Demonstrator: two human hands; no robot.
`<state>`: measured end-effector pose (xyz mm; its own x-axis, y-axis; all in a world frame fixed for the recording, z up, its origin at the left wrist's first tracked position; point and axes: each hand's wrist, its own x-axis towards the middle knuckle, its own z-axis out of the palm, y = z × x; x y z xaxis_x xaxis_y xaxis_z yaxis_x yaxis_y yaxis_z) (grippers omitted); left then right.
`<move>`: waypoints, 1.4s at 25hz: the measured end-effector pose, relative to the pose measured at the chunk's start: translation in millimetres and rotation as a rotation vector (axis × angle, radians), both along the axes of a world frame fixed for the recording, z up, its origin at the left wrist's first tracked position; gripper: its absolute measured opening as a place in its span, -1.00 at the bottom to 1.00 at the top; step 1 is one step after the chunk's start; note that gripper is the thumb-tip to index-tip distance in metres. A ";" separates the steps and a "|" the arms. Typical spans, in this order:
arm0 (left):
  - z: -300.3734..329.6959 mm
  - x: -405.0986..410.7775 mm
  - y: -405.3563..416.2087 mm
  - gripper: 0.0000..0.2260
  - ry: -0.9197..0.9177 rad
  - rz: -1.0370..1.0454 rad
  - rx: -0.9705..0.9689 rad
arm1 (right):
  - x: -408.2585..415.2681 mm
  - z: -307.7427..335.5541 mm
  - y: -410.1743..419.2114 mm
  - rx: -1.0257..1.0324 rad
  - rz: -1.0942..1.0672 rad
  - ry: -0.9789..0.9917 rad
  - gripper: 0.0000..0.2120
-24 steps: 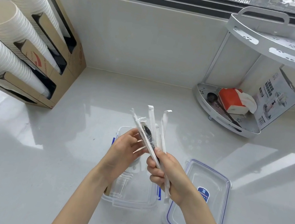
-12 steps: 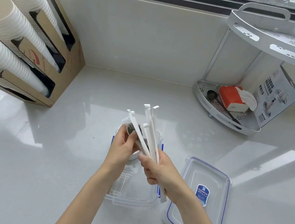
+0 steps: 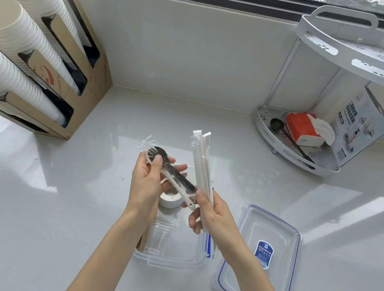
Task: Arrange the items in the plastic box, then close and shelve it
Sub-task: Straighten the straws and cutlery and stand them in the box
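A clear plastic box (image 3: 172,262) stands open on the counter below my hands. Inside it lie a white tape roll (image 3: 170,199) and stacked clear cups (image 3: 158,238). My left hand (image 3: 150,181) grips wrapped cutlery (image 3: 172,176), a black fork and a white piece in clear film, tilted down to the right over the box. My right hand (image 3: 212,215) holds a bundle of paper-wrapped straws (image 3: 201,165) pointing up and away. The box's lid (image 3: 261,257), clear with a blue seal and label, lies flat to the right of the box.
A cardboard dispenser (image 3: 52,74) with three stacks of white paper cups stands at the back left. A white two-tier corner shelf (image 3: 342,100) at the back right holds a red tissue pack, a black scoop and a printed box. A window runs along the back wall.
The single bundle has been split: my left hand has pulled the wrapped cutlery out to the left and tilted it down, while my right hand keeps the straws.
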<state>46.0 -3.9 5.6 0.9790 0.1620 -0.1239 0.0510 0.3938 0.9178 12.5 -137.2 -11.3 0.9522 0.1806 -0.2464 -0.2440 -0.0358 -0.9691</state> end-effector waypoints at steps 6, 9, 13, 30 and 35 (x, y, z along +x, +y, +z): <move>9.0 1.0 5.4 -0.94 0.034 -0.085 -0.089 | 3.7 1.1 -3.8 -0.064 -0.093 -0.238 -0.82; 12.4 -3.9 -2.6 -0.78 0.017 -0.260 0.063 | 4.6 -0.6 7.0 -0.094 -0.039 -0.332 -0.83; 20.0 -7.8 1.1 -0.77 -0.011 -0.359 0.109 | 3.2 -10.7 15.6 -0.195 0.043 -0.380 -0.90; 5.5 -15.8 9.4 -0.89 0.040 -0.336 0.247 | -3.1 -22.8 10.3 -0.350 0.059 -0.283 -0.89; 1.9 -13.3 10.7 -0.93 0.064 -0.307 0.258 | 0.3 -32.3 1.4 -0.776 0.102 -0.367 -0.75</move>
<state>32.7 6.8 7.5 0.9782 -0.1032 -0.1800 0.1909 0.1080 0.9756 12.8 -135.8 -43.6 0.9840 0.1776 -0.0153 0.1203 -0.7247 -0.6785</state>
